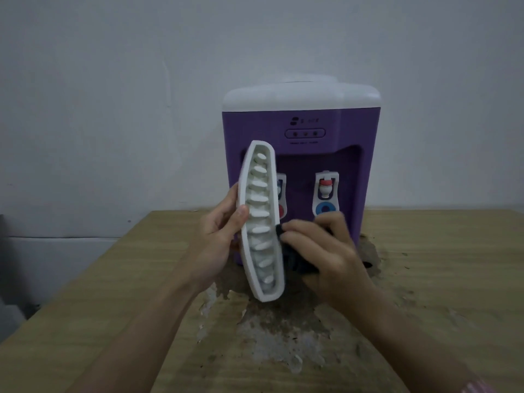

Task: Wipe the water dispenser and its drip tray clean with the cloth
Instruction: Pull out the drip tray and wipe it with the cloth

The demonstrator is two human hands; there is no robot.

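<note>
You are looking down at a purple water dispenser (300, 154) with a white top; it stands on a wooden table (85, 293), close to a pale wall (113, 80); the table's top is worn and patchy in front of the dispenser and beside it.

Your left hand (218, 236) holds the white drip tray (261, 222) up in the air, in front of the dispenser's left side; the tray stands almost on its end, tipped a little, with its slotted side turned toward you; your thumb (241, 215) curls over the tray's near edge and your other fingers wrap round behind it, so the hand is gripping the tray.

Your right hand (320, 251) is just beside the tray, on its right; the fingers are bent and bunched round a dark cloth (295, 259); the cloth pokes out under your fingers and touches the right edge of the tray, about halfway down; the hand is a bit blurry, so you cannot tell how much of the cloth is pressed on the tray.

Behind your hands the dispenser has two taps; the one with the blue button (326, 194) is plain to see; the one with the red button (280, 194) is partly hidden by the tray; a small row of lights (305, 133) sits higher up on the front.
</note>
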